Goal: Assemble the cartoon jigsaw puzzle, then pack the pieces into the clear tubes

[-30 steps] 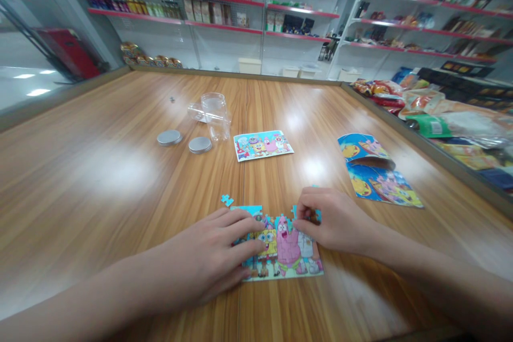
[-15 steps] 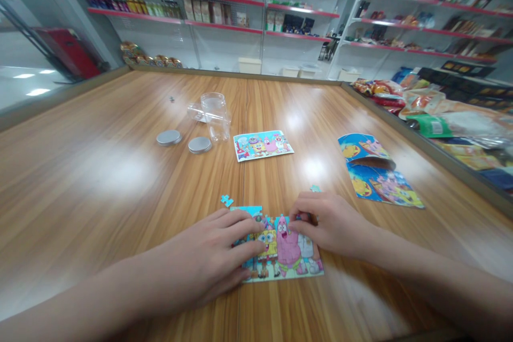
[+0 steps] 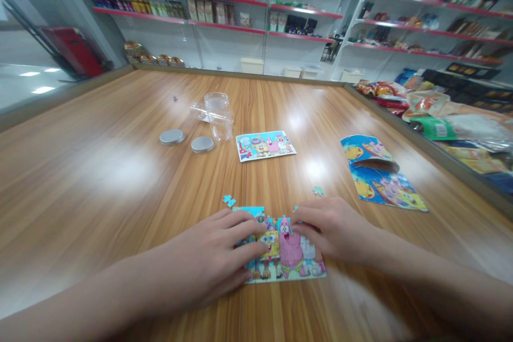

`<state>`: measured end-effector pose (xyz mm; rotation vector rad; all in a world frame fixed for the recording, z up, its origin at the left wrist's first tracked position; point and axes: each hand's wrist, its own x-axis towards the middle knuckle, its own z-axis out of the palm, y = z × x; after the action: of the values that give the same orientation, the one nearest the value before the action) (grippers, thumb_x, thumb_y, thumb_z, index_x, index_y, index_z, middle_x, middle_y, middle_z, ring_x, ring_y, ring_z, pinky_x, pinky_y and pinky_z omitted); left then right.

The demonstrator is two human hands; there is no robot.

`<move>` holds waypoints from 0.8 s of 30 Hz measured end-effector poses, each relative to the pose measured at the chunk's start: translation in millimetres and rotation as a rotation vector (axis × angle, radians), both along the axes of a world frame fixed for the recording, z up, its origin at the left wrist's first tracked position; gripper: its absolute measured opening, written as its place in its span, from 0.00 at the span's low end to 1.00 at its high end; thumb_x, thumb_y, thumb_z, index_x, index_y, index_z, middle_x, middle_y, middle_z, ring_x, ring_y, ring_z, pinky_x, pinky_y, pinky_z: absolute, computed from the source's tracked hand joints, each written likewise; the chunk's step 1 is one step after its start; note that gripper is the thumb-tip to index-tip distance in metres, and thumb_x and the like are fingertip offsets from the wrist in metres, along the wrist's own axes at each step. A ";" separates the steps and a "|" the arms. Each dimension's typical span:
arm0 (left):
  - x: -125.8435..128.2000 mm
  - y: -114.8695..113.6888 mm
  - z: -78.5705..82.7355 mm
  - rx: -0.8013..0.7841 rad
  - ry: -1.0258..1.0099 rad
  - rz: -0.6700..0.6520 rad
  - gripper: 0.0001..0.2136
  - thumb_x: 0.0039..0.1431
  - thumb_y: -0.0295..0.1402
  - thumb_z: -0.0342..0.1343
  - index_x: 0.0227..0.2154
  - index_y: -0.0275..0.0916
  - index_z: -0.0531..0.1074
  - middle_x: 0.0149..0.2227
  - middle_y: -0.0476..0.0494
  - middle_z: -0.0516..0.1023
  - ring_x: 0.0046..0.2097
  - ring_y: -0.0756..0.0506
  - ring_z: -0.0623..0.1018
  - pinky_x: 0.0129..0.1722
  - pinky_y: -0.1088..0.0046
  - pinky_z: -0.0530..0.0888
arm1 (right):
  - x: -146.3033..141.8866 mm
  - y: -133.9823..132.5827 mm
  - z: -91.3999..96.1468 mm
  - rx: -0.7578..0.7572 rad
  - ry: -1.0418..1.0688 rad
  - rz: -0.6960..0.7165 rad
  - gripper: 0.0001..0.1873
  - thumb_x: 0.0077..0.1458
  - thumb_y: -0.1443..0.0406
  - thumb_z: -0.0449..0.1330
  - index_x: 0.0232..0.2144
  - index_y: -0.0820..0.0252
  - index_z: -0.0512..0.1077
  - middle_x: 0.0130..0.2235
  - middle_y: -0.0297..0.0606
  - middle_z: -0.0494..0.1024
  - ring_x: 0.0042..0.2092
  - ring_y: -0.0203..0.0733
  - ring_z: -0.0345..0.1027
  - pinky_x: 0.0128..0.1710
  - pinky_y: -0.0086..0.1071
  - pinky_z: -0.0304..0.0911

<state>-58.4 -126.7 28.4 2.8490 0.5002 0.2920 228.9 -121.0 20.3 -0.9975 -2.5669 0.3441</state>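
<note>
A partly assembled cartoon jigsaw puzzle (image 3: 290, 256) lies flat on the wooden table, with a gap along its top edge. My left hand (image 3: 224, 246) rests across the puzzle's left side, fingers stretched out and pressing lightly on it. At the upper right of the puzzle, the fingers of my right hand (image 3: 324, 224) are pinched on a puzzle piece (image 3: 296, 208), of which only a bit of blue edge shows. One loose blue piece (image 3: 229, 201) sits above the puzzle's left corner. Another loose piece (image 3: 318, 191) lies just behind my right hand.
Beyond the puzzle lies a picture card (image 3: 266, 146) with a similar scene. Clear plastic jars (image 3: 218, 117) and silver lids (image 3: 202, 144) stand to its left. A curled blue printed sheet (image 3: 387, 181) is at right. Packaged goods (image 3: 436, 128) line the table's right side.
My right fingers have shifted slightly and closed in at the puzzle's upper right; a blue edge now shows by them. The loose piece behind is more exposed. My left hand stays in place.
</note>
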 end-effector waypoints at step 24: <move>-46.3 56.4 -20.8 0.154 -0.036 0.289 0.11 0.70 0.30 0.49 0.48 0.40 0.75 0.45 0.40 0.74 0.46 0.46 0.75 0.45 0.68 0.74 | 10.1 4.9 1.9 -0.052 -0.089 -0.014 0.10 0.62 0.68 0.56 0.31 0.58 0.76 0.27 0.35 0.79 0.29 0.37 0.71 0.30 0.32 0.55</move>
<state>-104.7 -70.3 7.6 2.9071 0.9212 0.4502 239.0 -116.1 22.2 -1.0718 -2.6416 0.3723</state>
